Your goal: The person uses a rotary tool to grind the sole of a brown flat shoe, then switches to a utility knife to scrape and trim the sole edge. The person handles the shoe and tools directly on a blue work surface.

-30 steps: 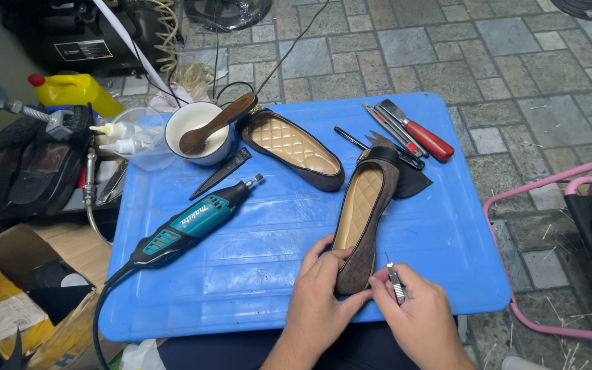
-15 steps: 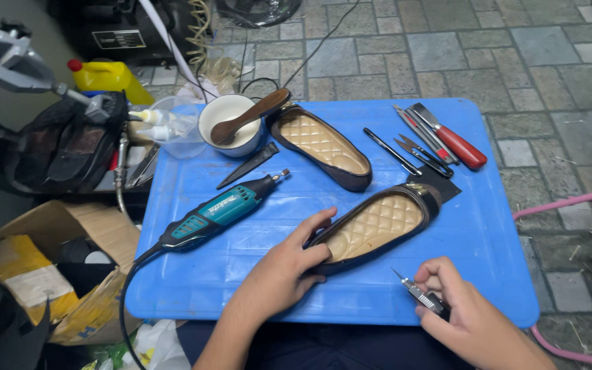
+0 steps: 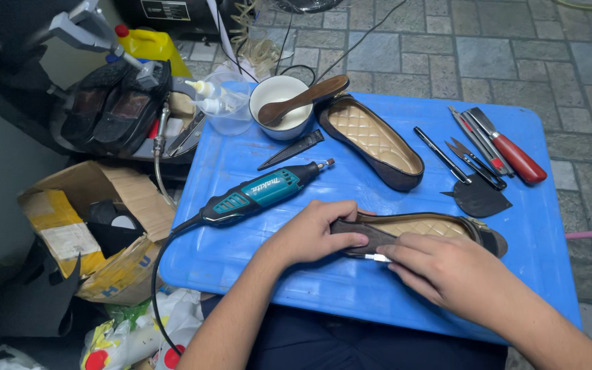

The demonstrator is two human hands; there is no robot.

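A dark flat shoe with a quilted tan insole [image 3: 419, 227] lies on its side near the front of the blue table [image 3: 378, 294]. My left hand [image 3: 313, 229] presses down on its heel end. My right hand [image 3: 440, 267] holds a small metal blade [image 3: 376, 257] against the shoe's sole edge. The matching second shoe [image 3: 375, 140] rests upright further back. A teal corded rotary tool [image 3: 262, 190] lies just left of my left hand.
A white bowl with a wooden spoon [image 3: 284, 106], a dark sole piece [image 3: 477, 199], a red-handled knife [image 3: 512, 154] and other hand tools sit at the back. Left of the table are a cardboard box [image 3: 83, 226], black shoes on a stand [image 3: 114, 103], a yellow bottle [image 3: 149, 44].
The shoe has been turned from lying lengthwise to lying across the table on its side. My left hand now pins its heel, and my right hand has brought the blade to its edge.
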